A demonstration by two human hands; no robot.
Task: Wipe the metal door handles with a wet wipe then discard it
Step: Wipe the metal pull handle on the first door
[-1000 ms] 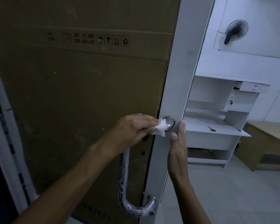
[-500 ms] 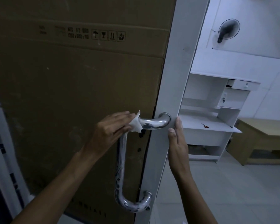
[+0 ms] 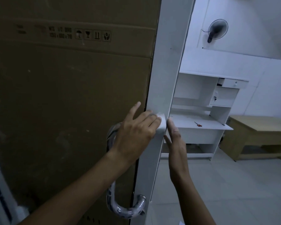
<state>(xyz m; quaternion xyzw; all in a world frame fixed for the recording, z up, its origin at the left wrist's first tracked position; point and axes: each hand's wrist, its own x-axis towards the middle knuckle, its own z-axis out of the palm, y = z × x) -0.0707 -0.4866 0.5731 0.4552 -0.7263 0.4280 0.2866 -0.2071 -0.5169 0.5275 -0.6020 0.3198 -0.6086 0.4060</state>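
Fingers, left hand: mostly straight, index lifted, the others pressing the wet wipe flat against the white door frame.
Fingers, right hand: straight and together, edge-on against the frame's right side, just beside the wipe, holding nothing.
Wet wipe: white on white, partly under the left fingertips; its outline is hard to make out.
Door handle: curved metal, plastic-wrapped; the upper end and its mount are hidden behind the left hand, the lower bend shows.
Cardboard sheet: covers the door panel; the printed text is blurred.
White desk unit: beyond the frame, with a small red-handled tool on its tabletop, too small to identify.
Wall fan: dark, blurred.
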